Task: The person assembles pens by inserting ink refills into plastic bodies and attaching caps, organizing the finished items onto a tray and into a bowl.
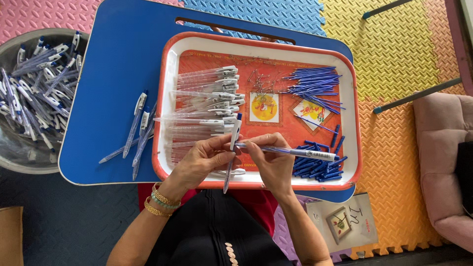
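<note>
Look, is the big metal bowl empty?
No, the metal bowl at the table's left edge is piled with finished pens, white and blue.

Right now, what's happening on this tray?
A person sits over a red-rimmed tray on a blue lap table. The left hand holds one pen upright-ish, while the right hand holds another pen crosswise. Clear pen barrels, blue refills and blue caps lie sorted on the tray.
</note>
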